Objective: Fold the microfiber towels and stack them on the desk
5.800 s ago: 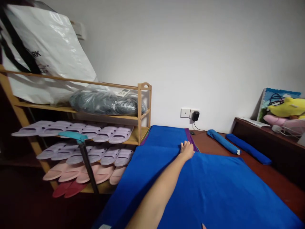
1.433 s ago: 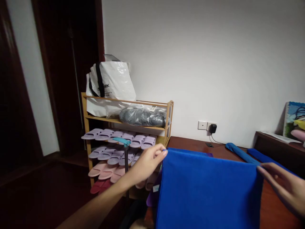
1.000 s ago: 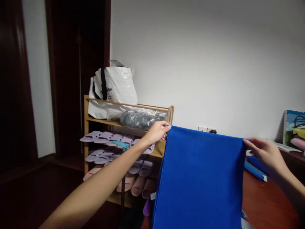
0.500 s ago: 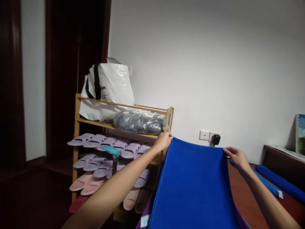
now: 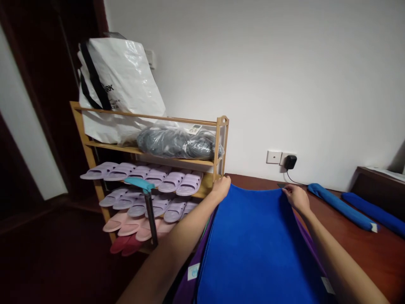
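Observation:
A blue cloth (image 5: 253,245), likely a folded towel, stretches between my hands, its far edge sagging slightly. My left hand (image 5: 222,188) pinches the far left corner, close to the end of the shoe rack. At the far right corner my right hand (image 5: 296,197) is closed on the same cloth. Under it, purple cloth (image 5: 186,285) shows along both sides, with a white label (image 5: 193,271) at the left. The near end of the blue cloth runs out of view.
A wooden shoe rack (image 5: 223,122) holds several slippers (image 5: 172,181), a white bag (image 5: 126,76) and a plastic-wrapped grey bundle (image 5: 177,141). A teal-topped handle (image 5: 139,183) stands before it. Rolled blue cloths (image 5: 341,207) lie on the reddish-brown tabletop (image 5: 376,261), below a wall plug (image 5: 290,162).
Both hands have lowered the far edge of the blue cloth toward the tabletop, and the right hand has come closer to the left. My view has tilted down.

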`<state>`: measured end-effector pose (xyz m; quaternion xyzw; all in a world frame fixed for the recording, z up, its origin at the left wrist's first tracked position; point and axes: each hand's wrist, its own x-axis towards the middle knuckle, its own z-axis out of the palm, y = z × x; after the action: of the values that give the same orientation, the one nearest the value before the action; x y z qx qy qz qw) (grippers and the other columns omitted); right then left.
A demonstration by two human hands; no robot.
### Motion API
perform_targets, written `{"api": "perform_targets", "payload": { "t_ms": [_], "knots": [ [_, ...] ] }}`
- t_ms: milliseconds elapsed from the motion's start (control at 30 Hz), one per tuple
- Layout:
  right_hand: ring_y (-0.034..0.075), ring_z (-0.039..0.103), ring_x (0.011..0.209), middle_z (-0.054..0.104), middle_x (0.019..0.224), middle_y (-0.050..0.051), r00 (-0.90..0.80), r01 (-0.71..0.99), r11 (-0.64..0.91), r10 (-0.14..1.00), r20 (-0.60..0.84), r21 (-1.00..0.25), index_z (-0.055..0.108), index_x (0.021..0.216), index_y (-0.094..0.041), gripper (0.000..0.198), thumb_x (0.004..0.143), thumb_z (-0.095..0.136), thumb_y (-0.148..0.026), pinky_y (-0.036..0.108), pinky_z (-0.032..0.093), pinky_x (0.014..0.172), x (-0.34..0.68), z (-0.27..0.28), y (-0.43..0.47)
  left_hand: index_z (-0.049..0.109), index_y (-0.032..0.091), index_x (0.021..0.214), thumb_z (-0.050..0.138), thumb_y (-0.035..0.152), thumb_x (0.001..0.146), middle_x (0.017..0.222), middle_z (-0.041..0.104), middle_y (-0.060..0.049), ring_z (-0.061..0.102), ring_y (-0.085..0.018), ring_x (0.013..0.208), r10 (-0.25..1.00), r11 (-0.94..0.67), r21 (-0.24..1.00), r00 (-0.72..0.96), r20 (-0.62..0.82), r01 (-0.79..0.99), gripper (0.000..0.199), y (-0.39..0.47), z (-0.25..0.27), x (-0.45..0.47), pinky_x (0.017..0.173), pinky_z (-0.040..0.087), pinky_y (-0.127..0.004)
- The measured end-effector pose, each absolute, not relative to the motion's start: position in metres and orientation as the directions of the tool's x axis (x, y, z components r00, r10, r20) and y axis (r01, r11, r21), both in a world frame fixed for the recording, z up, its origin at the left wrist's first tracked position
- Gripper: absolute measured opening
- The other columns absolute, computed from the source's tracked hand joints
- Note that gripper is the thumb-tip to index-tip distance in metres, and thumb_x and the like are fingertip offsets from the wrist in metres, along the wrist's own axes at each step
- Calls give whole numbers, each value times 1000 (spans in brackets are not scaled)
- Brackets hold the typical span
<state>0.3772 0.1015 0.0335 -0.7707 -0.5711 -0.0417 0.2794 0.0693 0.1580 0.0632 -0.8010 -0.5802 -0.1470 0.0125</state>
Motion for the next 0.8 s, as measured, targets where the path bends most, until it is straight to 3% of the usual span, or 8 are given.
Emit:
{"api": "perform_targets", "payload": {
  "t_ms": [67, 133, 233, 400, 533, 800],
  "knots": [
    [31, 51, 110, 60, 112, 16, 307, 926, -179, 869, 388, -332, 61, 110, -15, 40, 87, 39, -39, 44, 37, 90, 366, 28, 102, 50, 10, 123, 47, 22, 94, 122, 54, -18, 52, -29, 112, 911, -346, 134, 299, 283, 928, 31, 153, 54, 76, 91, 42, -47],
    [28, 40, 124, 49, 130, 13, 204, 954, -96, 903, 379, -285, 51, 126, -17, 46, 89, 36, -42, 43, 30, 101, 352, 18, 102, 43, 10, 130, 39, 16, 95, 134, 44, -22, 37, -31, 127, 884, -400, 119, 347, 314, 909, 36, 147, 44, 83, 101, 32, -48],
    [19, 29, 133, 35, 144, 2, 19, 968, 51, 962, 273, -247, 39, 136, -28, 56, 88, 35, -56, 36, 26, 108, 334, -3, 101, 31, 17, 141, 33, 27, 96, 151, 24, -11, 16, -25, 138, 852, -481, 117, 432, 295, 869, 46, 141, 27, 90, 109, 18, -42],
    [20, 17, 138, 21, 149, 2, 4, 973, 18, 996, 94, -232, 30, 141, -28, 71, 85, 20, -70, 47, 18, 111, 333, -35, 94, 27, 19, 144, 18, 54, 93, 152, 22, -9, 17, -27, 139, 909, -417, 190, 403, 108, 889, 63, 145, -6, 80, 108, 19, -50],
    [18, 9, 140, 13, 151, 0, 20, 979, -5, 997, 72, -205, 24, 144, -29, 74, 84, 16, -72, 45, 13, 113, 335, -38, 85, 21, 20, 147, 12, 58, 91, 154, 12, -6, 6, -25, 140, 920, -389, 227, 388, 53, 893, 68, 142, -16, 73, 109, 13, -53],
    [16, 7, 140, 11, 151, 0, 42, 986, -29, 996, 78, -162, 21, 144, -29, 73, 85, 14, -70, 43, 15, 113, 320, -35, 21, 23, 19, 146, 14, 59, 91, 154, 14, -6, 7, -24, 141, 899, -432, 254, 435, 47, 866, 68, 90, -7, 65, 109, 12, -53]
  ]
}}
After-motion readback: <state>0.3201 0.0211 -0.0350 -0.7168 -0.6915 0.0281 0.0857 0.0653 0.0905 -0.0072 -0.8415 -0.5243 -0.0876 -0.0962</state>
